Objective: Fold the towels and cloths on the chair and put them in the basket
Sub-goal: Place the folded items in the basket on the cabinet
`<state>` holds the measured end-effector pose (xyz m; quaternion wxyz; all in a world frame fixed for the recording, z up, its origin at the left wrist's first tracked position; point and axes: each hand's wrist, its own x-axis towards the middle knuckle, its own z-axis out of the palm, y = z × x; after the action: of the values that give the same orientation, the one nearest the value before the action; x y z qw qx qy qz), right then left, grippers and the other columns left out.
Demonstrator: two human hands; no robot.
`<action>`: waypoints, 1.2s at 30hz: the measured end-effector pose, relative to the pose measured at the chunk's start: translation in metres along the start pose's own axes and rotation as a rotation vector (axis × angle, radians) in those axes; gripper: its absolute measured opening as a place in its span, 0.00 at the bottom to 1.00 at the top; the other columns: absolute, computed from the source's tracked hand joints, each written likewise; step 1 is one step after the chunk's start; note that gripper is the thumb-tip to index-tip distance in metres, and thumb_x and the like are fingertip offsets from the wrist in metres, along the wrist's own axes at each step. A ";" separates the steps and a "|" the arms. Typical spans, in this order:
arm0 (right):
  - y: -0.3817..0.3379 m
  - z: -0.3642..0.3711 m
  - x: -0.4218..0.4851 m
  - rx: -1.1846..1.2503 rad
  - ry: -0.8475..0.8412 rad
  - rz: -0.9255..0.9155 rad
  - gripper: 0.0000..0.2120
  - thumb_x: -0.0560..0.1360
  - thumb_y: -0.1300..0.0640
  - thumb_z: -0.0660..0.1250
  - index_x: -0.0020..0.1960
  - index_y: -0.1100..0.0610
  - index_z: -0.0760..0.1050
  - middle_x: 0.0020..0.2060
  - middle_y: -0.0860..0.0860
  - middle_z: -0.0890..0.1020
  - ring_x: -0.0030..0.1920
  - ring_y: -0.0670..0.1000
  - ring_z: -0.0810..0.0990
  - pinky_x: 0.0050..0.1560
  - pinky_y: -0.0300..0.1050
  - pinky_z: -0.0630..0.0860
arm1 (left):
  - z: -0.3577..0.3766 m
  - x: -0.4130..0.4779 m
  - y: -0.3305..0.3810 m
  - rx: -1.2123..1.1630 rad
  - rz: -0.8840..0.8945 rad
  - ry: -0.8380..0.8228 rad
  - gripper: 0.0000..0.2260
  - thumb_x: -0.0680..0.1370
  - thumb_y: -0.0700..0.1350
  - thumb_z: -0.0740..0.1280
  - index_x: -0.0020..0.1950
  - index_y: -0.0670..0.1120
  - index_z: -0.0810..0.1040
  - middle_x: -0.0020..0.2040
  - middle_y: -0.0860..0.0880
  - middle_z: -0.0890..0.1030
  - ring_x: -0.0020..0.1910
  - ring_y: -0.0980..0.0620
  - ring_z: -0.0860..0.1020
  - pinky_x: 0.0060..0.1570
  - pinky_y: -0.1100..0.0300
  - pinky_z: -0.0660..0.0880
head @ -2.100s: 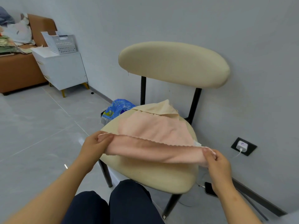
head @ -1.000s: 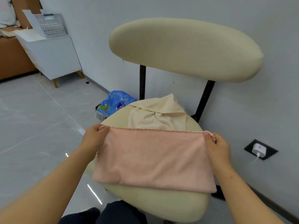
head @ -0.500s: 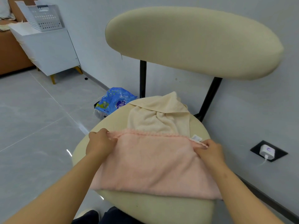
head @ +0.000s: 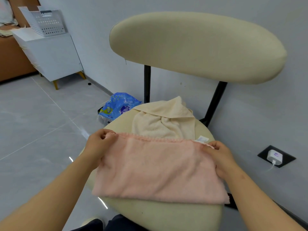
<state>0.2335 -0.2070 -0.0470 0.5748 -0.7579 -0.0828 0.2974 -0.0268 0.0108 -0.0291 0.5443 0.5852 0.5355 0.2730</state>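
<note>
A pink towel, folded in half, lies flat across the front of the cream chair seat. My left hand pinches its far left corner. At the far right corner, beside a white label, my right hand pinches the towel's edge. Behind the pink towel a crumpled cream towel lies on the back of the seat. The white perforated basket stands far off at the upper left on a white cabinet.
The chair's cream backrest rises over the seat, close to the grey wall. A blue plastic pack lies on the floor left of the chair. A wall socket with a white charger is at the right. Grey tiled floor stretches left.
The pink towel has gone from being held stretched in the air to lying folded on the seat. Both hands came down with its far edge and still pinch the corners.
</note>
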 end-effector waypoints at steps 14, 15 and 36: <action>0.003 -0.001 0.019 0.107 -0.078 0.126 0.06 0.72 0.64 0.71 0.49 0.61 0.78 0.46 0.58 0.82 0.46 0.55 0.79 0.48 0.48 0.77 | -0.011 0.015 -0.003 0.055 -0.108 -0.149 0.02 0.74 0.39 0.71 0.45 0.43 0.80 0.44 0.41 0.80 0.41 0.45 0.77 0.41 0.57 0.75; 0.003 0.000 0.019 0.110 -0.078 0.126 0.07 0.72 0.63 0.71 0.50 0.62 0.79 0.47 0.58 0.82 0.46 0.56 0.80 0.48 0.48 0.77 | -0.011 0.014 -0.005 0.050 -0.112 -0.140 0.01 0.74 0.40 0.71 0.45 0.43 0.80 0.45 0.42 0.80 0.42 0.45 0.77 0.41 0.57 0.74; -0.005 0.007 0.010 0.162 0.018 0.034 0.03 0.74 0.59 0.69 0.47 0.55 0.80 0.47 0.50 0.81 0.48 0.50 0.78 0.49 0.45 0.74 | -0.004 0.011 -0.015 0.087 -0.025 0.095 0.05 0.77 0.46 0.66 0.42 0.48 0.79 0.41 0.50 0.79 0.39 0.51 0.74 0.36 0.60 0.70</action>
<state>0.2388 -0.1952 -0.0472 0.6299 -0.7128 -0.0405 0.3060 -0.0321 0.0196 -0.0454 0.4959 0.5878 0.5794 0.2700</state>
